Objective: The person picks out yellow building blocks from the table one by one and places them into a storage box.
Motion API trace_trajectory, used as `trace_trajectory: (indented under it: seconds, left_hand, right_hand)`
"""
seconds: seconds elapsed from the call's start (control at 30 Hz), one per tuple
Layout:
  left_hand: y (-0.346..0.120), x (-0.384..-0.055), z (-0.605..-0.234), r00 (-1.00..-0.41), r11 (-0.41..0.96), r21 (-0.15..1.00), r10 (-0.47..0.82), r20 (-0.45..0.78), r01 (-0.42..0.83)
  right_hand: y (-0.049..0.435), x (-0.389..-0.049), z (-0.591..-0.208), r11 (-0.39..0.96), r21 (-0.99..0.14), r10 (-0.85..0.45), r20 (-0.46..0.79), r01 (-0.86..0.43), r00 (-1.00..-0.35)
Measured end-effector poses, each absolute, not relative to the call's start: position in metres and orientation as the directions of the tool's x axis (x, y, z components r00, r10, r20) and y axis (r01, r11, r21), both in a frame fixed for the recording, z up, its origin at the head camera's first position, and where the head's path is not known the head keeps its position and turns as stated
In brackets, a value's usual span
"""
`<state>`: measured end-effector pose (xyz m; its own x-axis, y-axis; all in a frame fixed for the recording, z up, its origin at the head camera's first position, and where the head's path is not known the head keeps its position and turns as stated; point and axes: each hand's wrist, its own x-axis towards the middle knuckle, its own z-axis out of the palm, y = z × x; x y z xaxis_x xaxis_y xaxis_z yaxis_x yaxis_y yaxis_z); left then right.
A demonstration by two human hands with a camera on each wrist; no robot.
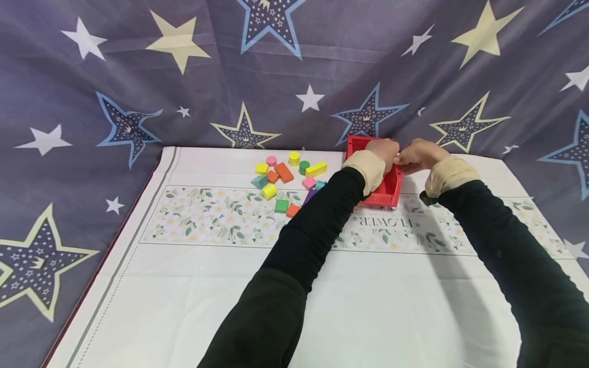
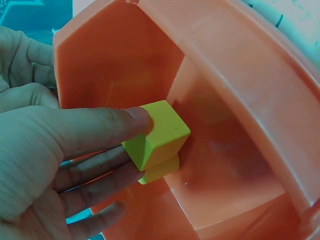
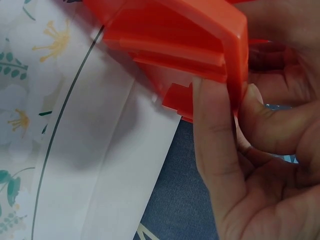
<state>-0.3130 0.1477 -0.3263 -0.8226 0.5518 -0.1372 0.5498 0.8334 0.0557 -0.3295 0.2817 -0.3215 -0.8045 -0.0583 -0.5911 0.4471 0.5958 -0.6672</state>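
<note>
Pinching: the left hand (image 1: 384, 150) has a yellow block (image 2: 165, 131) caught between its thumb and fingers (image 2: 100, 190), held inside the red tray (image 1: 391, 190).
Yellow block: smooth, flat-sided, crisp at the edges; it should be light and rigid, hard to damage, though its faces may slide a little under dry skin.
Where to take the block: on two opposite flat faces, squarely — a hold on the corners would probably let it twist.
Rounded yellow piece (image 2: 162, 171): just below the block in the left wrist view; whether the two touch, I cannot tell. Its curved side would likely roll out of a loose pinch.
Right hand (image 1: 421, 154): thumb and forefinger are nipped on the tray's wall from either side.
Red tray: near the far edge of the surface (image 1: 184, 306); glossy, thin-walled, seemingly plastic, so probably light and firm with slight give.
Where to take the tray: by the wall — a lift from one side alone could tip it.
Loose blocks (image 1: 284, 173): scattered left of the tray, apparently just as light and hard.
</note>
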Motion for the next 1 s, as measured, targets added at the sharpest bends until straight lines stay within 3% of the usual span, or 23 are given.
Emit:
trace_trajectory:
  seconds: [0.27,0.67,1.0]
  left_hand:
    - [0.145,-0.314,-0.328,-0.822,0.835,0.080,0.550,-0.151,0.544]
    - [0.154,-0.344,-0.360,-0.821,0.850,0.137,0.527,-0.219,0.508]
    - [0.151,-0.344,-0.359,-0.816,0.849,0.159,0.528,-0.236,0.504]
  right_hand:
    - [0.282,-0.328,-0.320,0.599,-0.671,-0.059,-0.582,0.437,-0.811]
    - [0.282,-0.328,-0.322,0.608,-0.663,-0.050,-0.581,0.437,-0.812]
    - [0.282,-0.329,-0.322,0.608,-0.656,-0.052,-0.595,0.447,-0.802]
